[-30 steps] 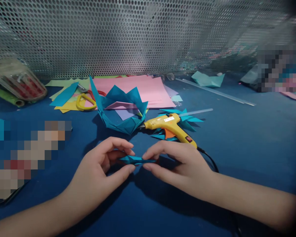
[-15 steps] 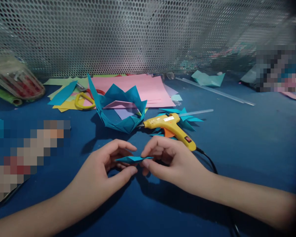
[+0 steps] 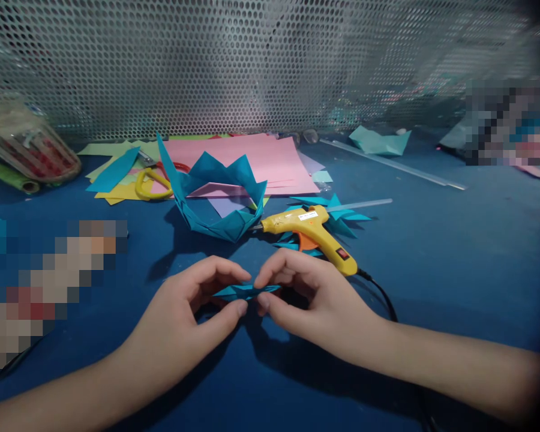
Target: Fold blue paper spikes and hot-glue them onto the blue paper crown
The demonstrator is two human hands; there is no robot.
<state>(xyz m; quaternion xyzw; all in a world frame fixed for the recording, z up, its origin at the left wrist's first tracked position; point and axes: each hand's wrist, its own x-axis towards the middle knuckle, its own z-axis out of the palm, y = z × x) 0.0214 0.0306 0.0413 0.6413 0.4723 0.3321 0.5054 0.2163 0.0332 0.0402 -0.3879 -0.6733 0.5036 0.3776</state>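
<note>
A small folded piece of blue paper (image 3: 237, 293) is held low over the table between both hands. My right hand (image 3: 315, 291) pinches its right part between thumb and fingers. My left hand (image 3: 177, 306) curls around the left part, thumb in front, with the fingers behind partly hidden. Just beyond the hands lies a yellow glue gun (image 3: 309, 223) with an orange trigger and a clear glue stick poking out of its back. Its nozzle points at a ring of pointed, folded blue paper (image 3: 220, 227). More folded blue pieces (image 3: 344, 223) lie under and behind the gun.
Pink paper sheets (image 3: 279, 165) and yellow-handled scissors (image 3: 153, 186) lie at the back before a perforated metal panel (image 3: 234, 72). Clear glue sticks (image 3: 396, 164) rest farther right. A plastic jar (image 3: 40, 144) stands left. The gun's black cord (image 3: 384, 294) runs behind my right wrist.
The folded blue paper has tilted a little between the fingers, and my left thumb and right fingertips have shifted slightly on it. Things on the table stay where they were.
</note>
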